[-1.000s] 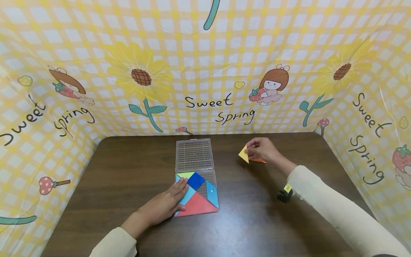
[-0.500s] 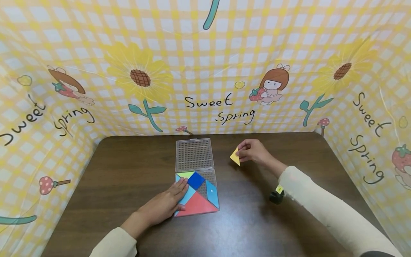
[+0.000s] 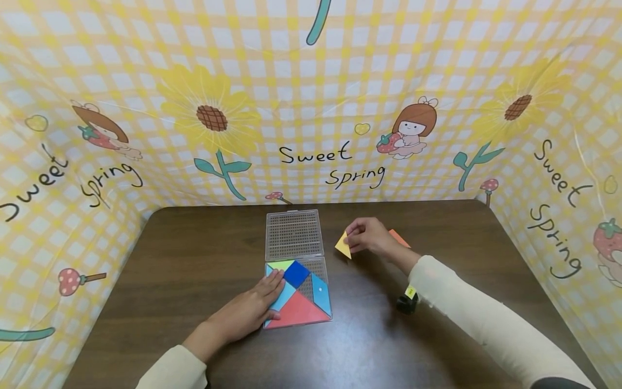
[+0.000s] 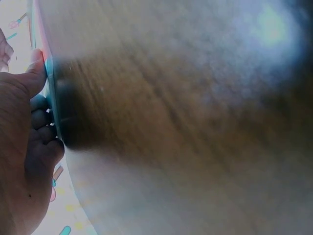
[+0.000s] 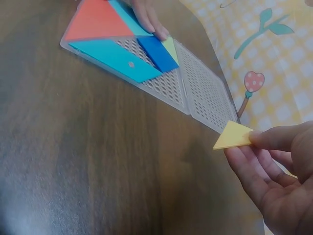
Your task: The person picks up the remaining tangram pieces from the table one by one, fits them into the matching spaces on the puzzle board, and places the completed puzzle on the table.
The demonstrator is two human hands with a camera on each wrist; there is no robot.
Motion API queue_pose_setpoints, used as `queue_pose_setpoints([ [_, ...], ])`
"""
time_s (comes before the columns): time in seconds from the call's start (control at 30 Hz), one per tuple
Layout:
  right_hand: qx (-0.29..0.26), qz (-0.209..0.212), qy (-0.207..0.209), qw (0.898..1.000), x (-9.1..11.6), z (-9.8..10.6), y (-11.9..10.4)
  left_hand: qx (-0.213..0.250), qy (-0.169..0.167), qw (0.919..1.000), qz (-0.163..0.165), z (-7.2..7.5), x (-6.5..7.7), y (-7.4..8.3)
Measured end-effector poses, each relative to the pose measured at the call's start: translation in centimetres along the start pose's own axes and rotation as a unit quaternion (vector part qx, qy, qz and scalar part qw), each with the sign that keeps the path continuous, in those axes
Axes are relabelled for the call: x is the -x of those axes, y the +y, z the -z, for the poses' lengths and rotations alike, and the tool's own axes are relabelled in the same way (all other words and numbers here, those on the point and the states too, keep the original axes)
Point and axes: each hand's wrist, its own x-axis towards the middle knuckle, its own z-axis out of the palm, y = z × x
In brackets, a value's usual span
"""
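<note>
The right hand [image 3: 371,236] pinched a yellow triangle [image 3: 343,246] in its grip, held just right of the clear tray [image 3: 318,265] and above the tabletop [image 3: 194,254]. An orange piece [image 3: 399,237] lay behind that hand. The left hand [image 3: 252,308], fingers straight, pressed flat on the light blue piece [image 3: 284,296] at the tray's left edge, beside the red triangle [image 3: 297,312] and dark blue square [image 3: 297,273]. The open lid [image 3: 294,234] lay on the far side.

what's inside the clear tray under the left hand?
The clear tray holds a red triangle, blue square, light-blue parallelogram and green piece. The left hand covers part of another light-blue piece.
</note>
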Motion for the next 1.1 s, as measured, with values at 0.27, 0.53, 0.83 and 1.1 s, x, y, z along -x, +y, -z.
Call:
queue_pose_setpoints([
  [0.27,-0.002,0.001,-0.011,1.000,0.0,-1.6,0.1,0.002,0.003,1.0000,-0.002,0.0,0.1,0.0],
  [0.53,-0.007,-0.001,-0.044,0.999,-0.1,-3.9,0.2,-0.004,0.008,1.0000,0.001,0.0,0.1,0.0],
  [0.83,0.003,0.003,-0.064,0.998,0.1,-5.8,0.5,-0.008,0.007,0.9999,-0.005,0.0,0.0,0.0],
  [1.1,0.014,-0.012,-0.083,0.996,0.5,-7.2,0.8,-0.003,0.006,1.0000,-0.001,0.0,-0.1,0.1],
])
